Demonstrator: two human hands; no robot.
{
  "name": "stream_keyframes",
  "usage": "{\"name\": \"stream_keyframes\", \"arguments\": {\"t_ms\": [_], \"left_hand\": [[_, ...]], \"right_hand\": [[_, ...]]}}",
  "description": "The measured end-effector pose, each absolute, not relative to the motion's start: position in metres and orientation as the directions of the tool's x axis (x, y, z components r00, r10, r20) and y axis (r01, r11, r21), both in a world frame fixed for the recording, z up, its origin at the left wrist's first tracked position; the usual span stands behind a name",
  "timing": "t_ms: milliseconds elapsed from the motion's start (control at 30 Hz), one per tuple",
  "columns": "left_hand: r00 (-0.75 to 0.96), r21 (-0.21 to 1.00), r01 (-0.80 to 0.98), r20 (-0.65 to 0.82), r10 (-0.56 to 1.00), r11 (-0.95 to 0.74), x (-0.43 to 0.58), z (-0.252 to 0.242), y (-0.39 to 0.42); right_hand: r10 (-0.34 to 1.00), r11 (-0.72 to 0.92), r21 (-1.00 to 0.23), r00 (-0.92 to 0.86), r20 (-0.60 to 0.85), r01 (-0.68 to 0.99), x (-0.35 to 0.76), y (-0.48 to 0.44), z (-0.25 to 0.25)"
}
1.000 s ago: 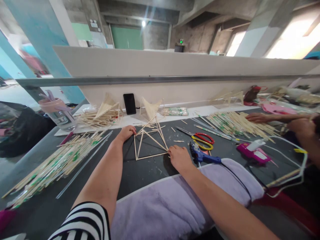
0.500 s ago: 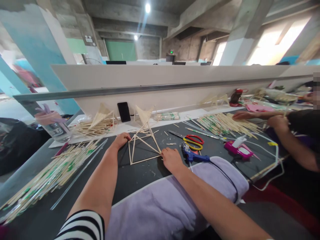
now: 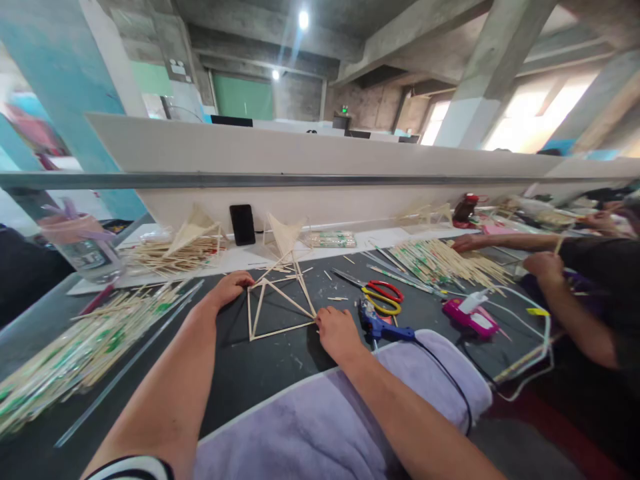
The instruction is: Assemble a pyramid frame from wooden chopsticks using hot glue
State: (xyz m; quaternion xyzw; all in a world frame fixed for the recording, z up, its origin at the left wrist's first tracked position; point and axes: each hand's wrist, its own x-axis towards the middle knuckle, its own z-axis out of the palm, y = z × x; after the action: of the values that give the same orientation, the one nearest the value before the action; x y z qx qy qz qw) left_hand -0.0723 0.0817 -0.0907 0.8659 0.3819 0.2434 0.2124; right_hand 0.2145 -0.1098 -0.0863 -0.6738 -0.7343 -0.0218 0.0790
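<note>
A frame of thin wooden sticks (image 3: 283, 330) stands on the dark table, with triangular sides and a raised point at the back. My left hand (image 3: 233, 288) has its fingers closed at the frame's left corner. At its right corner, my right hand (image 3: 339, 332) pinches the sticks. Just right of that hand lies a blue glue gun (image 3: 387, 328), its black cable running over a lilac towel (image 3: 310, 420). Scissors with red and yellow handles (image 3: 383, 297) lie behind the glue gun.
Stick bundles (image 3: 95, 353) lie at the left, beside a cup (image 3: 83, 247). A phone (image 3: 243, 225) leans on the white partition (image 3: 280, 153). Loose sticks (image 3: 440, 260) spread at the right, near another person's hand and a pink power strip (image 3: 470, 318). Small stick models stand at the back.
The view has shifted and tilted slightly, so the table items appear somewhat further left. Both hands remain at the same corners of the stick frame.
</note>
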Motion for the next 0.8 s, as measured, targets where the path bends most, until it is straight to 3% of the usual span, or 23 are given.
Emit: {"name": "stream_keyframes", "arguments": {"t_ms": [333, 800], "left_hand": [[0.607, 0.483, 0.604, 0.237, 0.759, -0.634, -0.0783, -0.0921, 0.0857], [0.54, 0.526, 0.619, 0.254, 0.803, -0.583, -0.0758, -0.0931, 0.0854]], "right_hand": [[0.99, 0.054, -0.132, -0.035, 0.137, 0.99, 0.2147, -0.1068, -0.0887], [0.98, 0.127, -0.108, -0.108, 0.168, 0.986, 0.2203, -0.104, -0.0916]]}}
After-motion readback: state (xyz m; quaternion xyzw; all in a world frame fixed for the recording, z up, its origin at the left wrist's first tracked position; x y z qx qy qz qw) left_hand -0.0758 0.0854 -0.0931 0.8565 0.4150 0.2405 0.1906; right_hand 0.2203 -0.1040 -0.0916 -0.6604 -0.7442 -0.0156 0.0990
